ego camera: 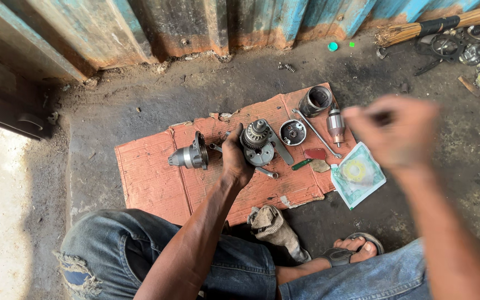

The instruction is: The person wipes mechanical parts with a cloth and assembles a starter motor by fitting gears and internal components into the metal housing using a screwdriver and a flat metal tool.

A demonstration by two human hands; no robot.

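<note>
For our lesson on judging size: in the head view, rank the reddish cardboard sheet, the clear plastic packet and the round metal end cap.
1. Reddish cardboard sheet, by far largest.
2. Clear plastic packet.
3. Round metal end cap, smallest.
All lie on the ground at similar distance, so the ranking looks reliable.

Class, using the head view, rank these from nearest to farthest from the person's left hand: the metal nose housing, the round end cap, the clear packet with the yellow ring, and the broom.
From the left hand:
1. Metal nose housing, on the cardboard's left part.
2. Round end cap, on the cardboard, other side.
3. Clear packet with the yellow ring, off the cardboard's right edge.
4. Broom, top right by the wall.
</note>
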